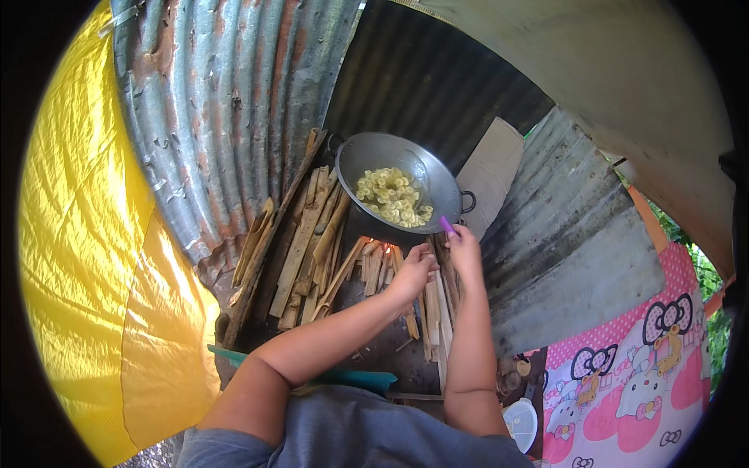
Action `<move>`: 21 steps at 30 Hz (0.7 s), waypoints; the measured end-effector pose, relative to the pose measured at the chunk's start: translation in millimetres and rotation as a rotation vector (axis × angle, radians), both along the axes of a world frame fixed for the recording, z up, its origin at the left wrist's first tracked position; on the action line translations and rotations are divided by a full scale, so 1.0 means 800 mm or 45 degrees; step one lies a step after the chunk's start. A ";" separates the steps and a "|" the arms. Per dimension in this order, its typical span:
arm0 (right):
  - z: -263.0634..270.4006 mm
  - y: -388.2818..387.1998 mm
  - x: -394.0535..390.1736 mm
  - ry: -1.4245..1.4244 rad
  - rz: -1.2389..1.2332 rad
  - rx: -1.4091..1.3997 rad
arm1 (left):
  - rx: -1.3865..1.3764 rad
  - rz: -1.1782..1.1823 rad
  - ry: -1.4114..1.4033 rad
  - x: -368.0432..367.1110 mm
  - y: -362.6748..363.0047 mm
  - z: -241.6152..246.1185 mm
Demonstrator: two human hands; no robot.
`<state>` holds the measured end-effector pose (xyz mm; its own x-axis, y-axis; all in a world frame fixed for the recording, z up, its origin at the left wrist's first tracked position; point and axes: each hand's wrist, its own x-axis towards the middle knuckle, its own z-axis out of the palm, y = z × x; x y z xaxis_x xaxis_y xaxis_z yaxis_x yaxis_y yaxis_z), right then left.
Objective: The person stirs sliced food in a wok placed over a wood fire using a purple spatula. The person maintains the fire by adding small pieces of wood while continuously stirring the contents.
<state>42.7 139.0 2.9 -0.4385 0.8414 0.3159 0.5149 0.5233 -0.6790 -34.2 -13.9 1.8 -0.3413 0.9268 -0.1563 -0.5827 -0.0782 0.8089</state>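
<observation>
A wide metal wok (pixel 430 158) with dark loop handles sits over a wood fire. Many round, pale-yellow slices of food (pixel 392 196) lie in it, in what looks like oil. My right hand (pixel 466 248) grips the purple handle (pixel 447 224) of a utensil at the wok's near right rim; its working end cannot be made out. Just left of it, my left hand (pixel 414 274) is raised in front of the wok with fingers loosely bent and nothing visible in them. Below the wok, flames (pixel 386 248) show at the ends of split firewood (pixel 374 272).
More firewood (pixel 304 251) is stacked left of the fire, and long sticks (pixel 436 310) lie to its right. Corrugated metal sheets (pixel 228 105) and cardboard (pixel 491 169) surround the hearth. A yellow tarp (pixel 88 234) hangs left; a white-lidded container (pixel 521 424) stands low right beside a pink printed cloth (pixel 620 386).
</observation>
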 end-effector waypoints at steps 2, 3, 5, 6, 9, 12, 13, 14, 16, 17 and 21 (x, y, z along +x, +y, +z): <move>0.008 0.013 0.003 0.119 -0.023 -0.180 | 0.014 0.022 0.020 -0.007 0.006 -0.001; 0.013 0.021 0.005 0.185 0.014 -0.171 | 0.022 0.029 0.030 -0.010 0.010 -0.001; 0.017 0.039 0.003 0.163 -0.014 0.037 | 0.025 0.029 0.056 -0.013 0.017 -0.002; 0.016 0.047 -0.002 0.042 -0.035 0.066 | 0.028 0.034 0.071 -0.013 0.021 -0.002; 0.005 0.053 -0.029 -0.117 -0.180 0.332 | 0.012 0.047 0.095 -0.015 0.030 0.001; 0.002 0.026 -0.055 -0.302 -0.117 0.127 | -0.056 0.072 0.085 -0.022 0.035 0.004; 0.007 0.010 -0.059 -0.350 -0.078 0.027 | -0.050 0.091 0.055 -0.026 0.035 0.005; 0.016 -0.009 -0.056 -0.305 -0.025 0.097 | -0.063 0.098 0.019 -0.030 0.036 0.005; 0.044 -0.048 -0.039 -0.311 0.058 0.182 | -0.061 0.135 -0.043 -0.036 0.035 0.004; 0.061 -0.066 -0.026 -0.317 0.079 0.235 | -0.046 0.121 -0.083 -0.038 0.035 0.003; 0.107 -0.119 0.013 -0.529 -0.095 0.400 | 0.012 0.061 -0.308 -0.029 0.033 -0.001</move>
<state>52.9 43.5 88.1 -0.5230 0.7678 0.3701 0.7508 0.6205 -0.2263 -57.2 12.7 1.2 -0.3389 0.9122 -0.2302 -0.7546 -0.1175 0.6455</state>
